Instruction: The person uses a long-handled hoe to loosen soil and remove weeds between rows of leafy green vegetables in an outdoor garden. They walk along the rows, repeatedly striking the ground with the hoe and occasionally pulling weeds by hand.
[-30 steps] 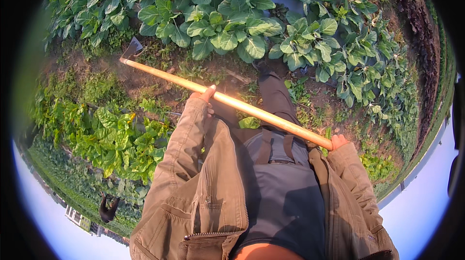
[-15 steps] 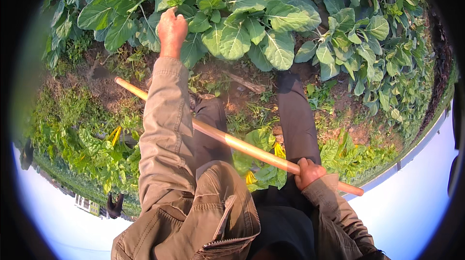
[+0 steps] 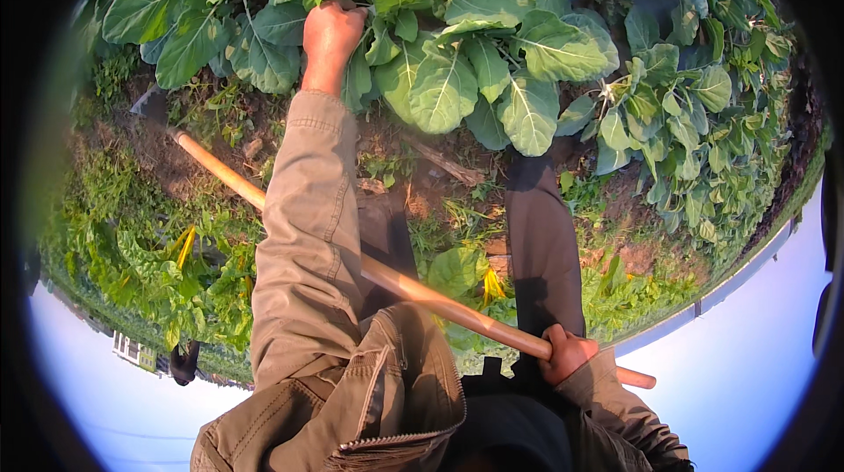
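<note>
Though in right hand [image 3: 567,358], hoe [image 3: 457,311] well apart from left hand [image 3: 333,36].

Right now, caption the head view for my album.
Left hand among broad green leaves, right hand gripping a wooden hoe handle.

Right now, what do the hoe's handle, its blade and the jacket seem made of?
Handle: probably smooth wood, from its tan colour and sheen. Blade: likely metal, being thin and grey, finish unclear. Jacket: matte woven cloth, perhaps cotton; creases and stitching show.
</note>
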`<state>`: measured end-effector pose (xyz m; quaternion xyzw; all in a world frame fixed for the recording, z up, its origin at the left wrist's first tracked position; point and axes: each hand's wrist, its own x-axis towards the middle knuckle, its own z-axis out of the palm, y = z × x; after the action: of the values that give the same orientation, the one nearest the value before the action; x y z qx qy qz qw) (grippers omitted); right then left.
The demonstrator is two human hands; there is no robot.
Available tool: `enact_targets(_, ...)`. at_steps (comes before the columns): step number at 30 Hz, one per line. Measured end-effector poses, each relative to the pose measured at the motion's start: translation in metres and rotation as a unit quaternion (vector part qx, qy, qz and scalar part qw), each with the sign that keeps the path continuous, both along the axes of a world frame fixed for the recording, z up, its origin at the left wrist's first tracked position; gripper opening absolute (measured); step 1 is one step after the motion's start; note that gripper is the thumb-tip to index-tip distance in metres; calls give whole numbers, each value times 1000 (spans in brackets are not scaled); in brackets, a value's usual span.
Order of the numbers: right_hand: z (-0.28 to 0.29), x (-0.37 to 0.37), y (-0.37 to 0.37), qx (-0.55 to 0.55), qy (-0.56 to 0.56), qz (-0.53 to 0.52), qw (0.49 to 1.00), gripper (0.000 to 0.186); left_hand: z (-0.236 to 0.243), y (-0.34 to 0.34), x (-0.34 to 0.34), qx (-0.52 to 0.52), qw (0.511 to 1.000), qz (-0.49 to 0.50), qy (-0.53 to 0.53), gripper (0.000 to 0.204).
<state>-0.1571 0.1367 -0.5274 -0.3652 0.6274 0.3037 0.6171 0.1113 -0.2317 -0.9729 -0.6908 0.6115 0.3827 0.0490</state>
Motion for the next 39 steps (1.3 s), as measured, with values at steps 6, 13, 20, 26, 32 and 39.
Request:
enact_targets(6,-3,4,4,-22,4,-5,1000,33,-56,-30,-20,-112,993,-11,-30,51)
enact_targets(13,-4,8,0,-43,7,1,999,27,24,-12,19,-166,812,377,414,14)
enact_targets(20,-3,9,4,14,15,38,999,25,215,123,129,-178,778,566,208,31)
enact_targets(26,14,12,-6,58,52,109,991,42,278,250,88,-31,715,672,188,50)
enact_targets(32,124,-55,45,11,176,118,977,52,289,257,93,161,500,744,412,23)
enact_targets(39,203,4,40,-61,149,176,971,40,360,205,148,93,546,753,355,27)
